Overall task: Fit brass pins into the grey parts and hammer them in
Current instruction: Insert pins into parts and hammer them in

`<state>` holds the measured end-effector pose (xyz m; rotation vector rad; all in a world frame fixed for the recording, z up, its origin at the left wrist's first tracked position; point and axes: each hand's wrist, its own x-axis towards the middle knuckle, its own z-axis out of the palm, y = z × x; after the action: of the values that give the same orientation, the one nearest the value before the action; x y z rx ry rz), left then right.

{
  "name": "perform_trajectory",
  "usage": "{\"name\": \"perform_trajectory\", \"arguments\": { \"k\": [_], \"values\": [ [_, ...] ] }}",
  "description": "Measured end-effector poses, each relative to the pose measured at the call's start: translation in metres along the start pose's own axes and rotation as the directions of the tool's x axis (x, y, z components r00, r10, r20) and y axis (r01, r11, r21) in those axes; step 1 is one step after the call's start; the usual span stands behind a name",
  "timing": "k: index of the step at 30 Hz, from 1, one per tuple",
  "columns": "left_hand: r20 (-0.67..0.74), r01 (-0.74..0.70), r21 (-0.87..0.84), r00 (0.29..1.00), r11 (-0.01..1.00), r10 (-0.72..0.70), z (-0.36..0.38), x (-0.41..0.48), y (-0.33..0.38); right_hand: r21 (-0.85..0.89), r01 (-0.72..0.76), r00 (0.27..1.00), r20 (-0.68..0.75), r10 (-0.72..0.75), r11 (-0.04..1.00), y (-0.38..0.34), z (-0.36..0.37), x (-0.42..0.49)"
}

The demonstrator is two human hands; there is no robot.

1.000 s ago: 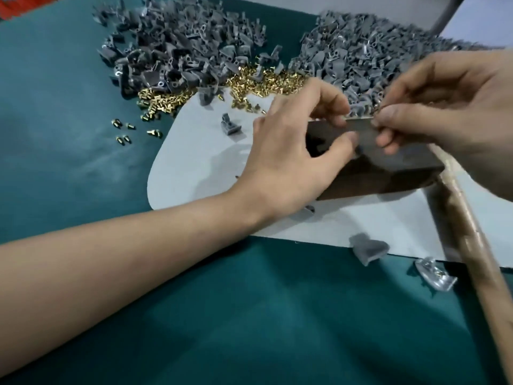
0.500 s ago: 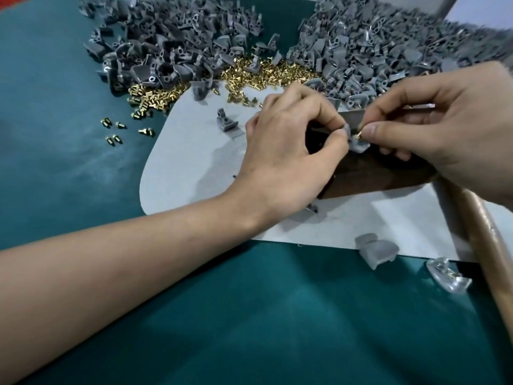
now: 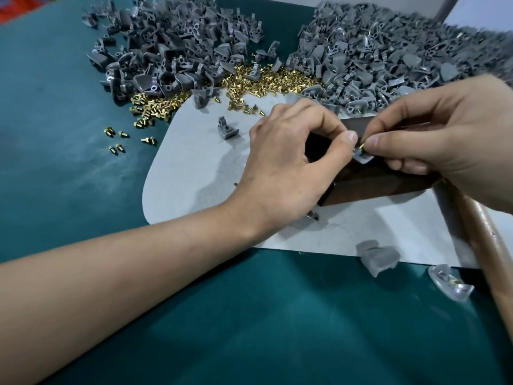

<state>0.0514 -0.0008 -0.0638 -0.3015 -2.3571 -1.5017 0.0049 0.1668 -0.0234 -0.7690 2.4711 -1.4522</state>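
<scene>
Pin insertion: the left hand [image 3: 288, 162] pinches a small, stiff, light grey plastic part [image 3: 362, 158] by its edge, while the right hand [image 3: 444, 140] pinches a tiny brass pin [image 3: 361, 146], probably slippery, best gripped near its head.

— What is the work surface?
— A table under a teal cover [image 3: 277, 334] that fills the view from near to far left. There are pale chalky smudges [image 3: 111, 168] on its left side.
— Anything laid on it?
— A pale grey sheet [image 3: 194, 173] with a rounded corner, across the middle and right.
— And beyond?
— At the far right, a pale surface [image 3: 484, 8] behind a slanted grey bar [image 3: 444, 6]. At the far left there's a blurred red patch [image 3: 11, 9]. Soft light leaves a dull sheen on the near cover.
</scene>
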Motion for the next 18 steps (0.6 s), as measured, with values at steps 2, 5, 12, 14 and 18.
{"name": "perform_trajectory", "arguments": {
  "k": [2,5,12,14,18],
  "values": [
    [0.012,0.009,-0.007,1.0,1.0,-0.009,0.0002,0.0001,0.0002,0.056,-0.041,0.999,-0.013,0.041,0.998,0.0027,0.0,0.0008],
    [0.017,0.001,0.001,1.0,1.0,-0.001,-0.0003,0.0,-0.0007,0.101,-0.087,0.995,-0.032,0.091,0.991,0.0048,0.0023,0.0011],
    [0.012,-0.005,0.006,1.0,1.0,0.005,-0.0002,0.0,0.0001,0.194,-0.109,0.992,-0.039,0.119,0.975,0.0015,0.0055,0.0009],
    [0.015,0.002,-0.001,1.0,1.0,-0.002,-0.0002,0.0,-0.0001,0.174,-0.107,0.992,-0.049,0.117,0.979,0.0022,0.0057,0.001],
    [0.014,-0.008,0.008,1.0,1.0,0.008,0.0,-0.0005,-0.0003,0.177,-0.111,0.991,-0.049,0.121,0.978,0.0014,0.0062,0.001]
  ]
}}
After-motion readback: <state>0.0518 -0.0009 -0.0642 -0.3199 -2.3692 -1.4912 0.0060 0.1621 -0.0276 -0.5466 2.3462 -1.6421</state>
